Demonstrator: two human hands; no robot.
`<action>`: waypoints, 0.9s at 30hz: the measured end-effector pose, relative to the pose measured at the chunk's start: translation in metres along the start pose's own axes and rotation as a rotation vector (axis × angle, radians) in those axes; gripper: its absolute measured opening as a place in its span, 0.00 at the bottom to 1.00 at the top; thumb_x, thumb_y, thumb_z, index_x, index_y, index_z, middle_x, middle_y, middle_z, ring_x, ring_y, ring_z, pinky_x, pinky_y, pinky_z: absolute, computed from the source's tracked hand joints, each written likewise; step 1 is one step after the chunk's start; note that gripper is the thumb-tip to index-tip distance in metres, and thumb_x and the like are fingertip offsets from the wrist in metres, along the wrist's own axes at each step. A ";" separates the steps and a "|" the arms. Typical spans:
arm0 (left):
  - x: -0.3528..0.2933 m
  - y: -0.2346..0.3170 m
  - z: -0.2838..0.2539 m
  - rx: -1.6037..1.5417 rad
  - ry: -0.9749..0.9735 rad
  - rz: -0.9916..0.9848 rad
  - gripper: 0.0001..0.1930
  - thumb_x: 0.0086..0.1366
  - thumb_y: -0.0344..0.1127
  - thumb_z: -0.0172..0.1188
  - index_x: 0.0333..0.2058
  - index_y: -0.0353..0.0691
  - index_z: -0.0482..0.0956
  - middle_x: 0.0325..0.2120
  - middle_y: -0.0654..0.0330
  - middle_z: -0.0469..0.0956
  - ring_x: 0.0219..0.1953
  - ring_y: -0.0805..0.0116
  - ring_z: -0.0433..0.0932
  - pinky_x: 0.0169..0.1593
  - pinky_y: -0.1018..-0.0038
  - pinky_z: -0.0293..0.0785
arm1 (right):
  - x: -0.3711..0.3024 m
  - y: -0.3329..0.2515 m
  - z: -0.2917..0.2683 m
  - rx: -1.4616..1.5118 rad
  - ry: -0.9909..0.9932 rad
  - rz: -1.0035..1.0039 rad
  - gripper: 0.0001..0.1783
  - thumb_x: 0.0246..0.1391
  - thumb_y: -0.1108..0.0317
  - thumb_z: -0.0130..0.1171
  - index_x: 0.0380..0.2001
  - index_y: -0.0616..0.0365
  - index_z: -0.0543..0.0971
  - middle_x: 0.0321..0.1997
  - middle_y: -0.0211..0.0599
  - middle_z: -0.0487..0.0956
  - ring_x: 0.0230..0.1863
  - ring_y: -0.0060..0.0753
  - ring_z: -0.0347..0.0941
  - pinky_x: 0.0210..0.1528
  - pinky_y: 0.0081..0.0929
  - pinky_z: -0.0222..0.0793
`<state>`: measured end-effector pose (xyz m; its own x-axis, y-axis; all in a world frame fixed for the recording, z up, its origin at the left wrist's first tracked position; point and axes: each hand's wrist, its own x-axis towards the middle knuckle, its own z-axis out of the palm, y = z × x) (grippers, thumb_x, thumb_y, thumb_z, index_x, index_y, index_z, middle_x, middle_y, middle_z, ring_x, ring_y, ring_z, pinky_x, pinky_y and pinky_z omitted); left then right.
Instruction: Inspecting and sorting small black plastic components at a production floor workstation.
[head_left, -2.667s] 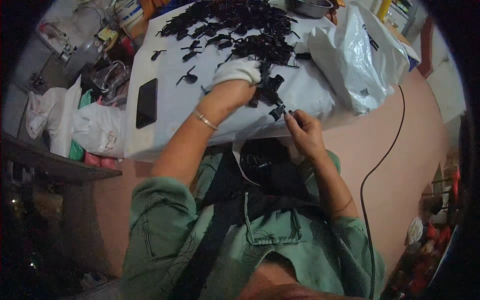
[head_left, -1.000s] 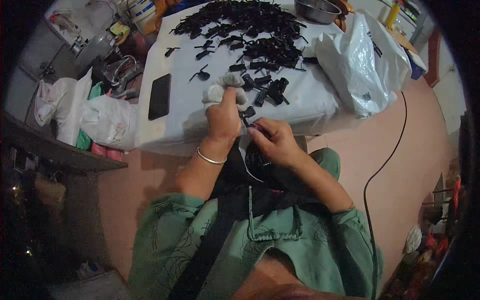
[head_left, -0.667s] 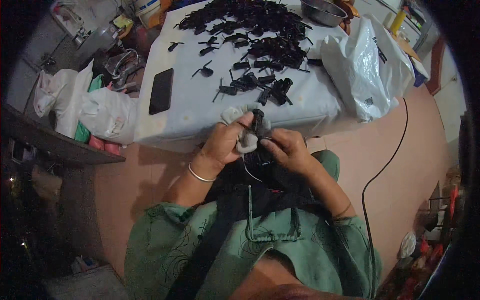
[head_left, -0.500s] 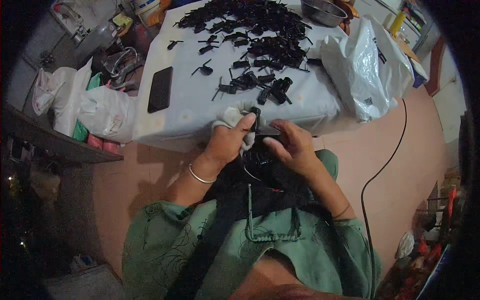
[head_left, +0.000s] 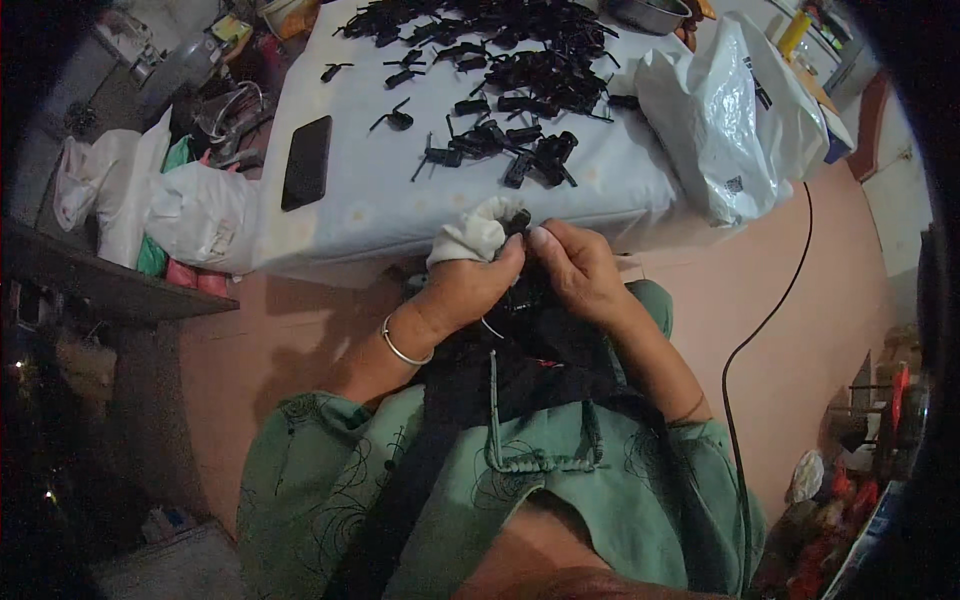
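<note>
Cannot make out the full black part [head_left: 519, 220] — mostly hidden by the left hand [head_left: 472, 288] and white cloth [head_left: 476, 235]. Cannot tell its contact with the right hand [head_left: 583, 272]. Also find metal bowl [head_left: 652, 14] and dark heap [head_left: 555, 75] cut off — top edge.

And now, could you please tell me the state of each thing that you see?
Black part: gripped, mostly hidden
White cloth: bunched up
Left hand: closed on both
Right hand: fingers bent close beside the part, grip unclear
Loose black parts: scattered, heaped toward the far end
Phone: lying flat, dark
White plastic bag: upright, crumpled
Metal bowl: partly out of frame
</note>
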<state>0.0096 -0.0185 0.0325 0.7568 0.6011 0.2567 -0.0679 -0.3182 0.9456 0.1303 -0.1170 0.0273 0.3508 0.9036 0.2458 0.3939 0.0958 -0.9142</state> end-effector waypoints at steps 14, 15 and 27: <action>-0.001 -0.015 0.008 0.593 0.026 0.447 0.10 0.48 0.25 0.51 0.32 0.31 0.72 0.27 0.47 0.72 0.30 0.49 0.72 0.35 0.68 0.69 | -0.001 0.027 0.030 0.134 0.124 0.108 0.16 0.56 0.62 0.45 0.23 0.65 0.70 0.15 0.39 0.67 0.20 0.22 0.59 0.24 0.25 0.61; -0.002 -0.018 0.008 0.625 0.047 0.531 0.11 0.47 0.27 0.52 0.32 0.32 0.71 0.26 0.48 0.72 0.30 0.49 0.71 0.34 0.64 0.69 | -0.001 0.027 0.030 0.094 0.129 0.112 0.17 0.56 0.62 0.45 0.23 0.65 0.70 0.15 0.39 0.66 0.20 0.22 0.59 0.25 0.25 0.61; -0.004 0.005 0.004 -0.153 -0.017 -0.175 0.10 0.55 0.29 0.53 0.36 0.33 0.70 0.20 0.64 0.72 0.22 0.77 0.71 0.24 0.79 0.68 | -0.006 -0.002 0.008 0.383 0.099 0.192 0.16 0.58 0.60 0.43 0.23 0.59 0.70 0.21 0.21 0.67 0.23 0.11 0.56 0.23 0.12 0.53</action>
<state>0.0088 -0.0250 0.0360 0.7766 0.6244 0.0838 -0.0315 -0.0944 0.9950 0.1206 -0.1194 0.0252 0.4740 0.8776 0.0722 -0.0231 0.0943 -0.9953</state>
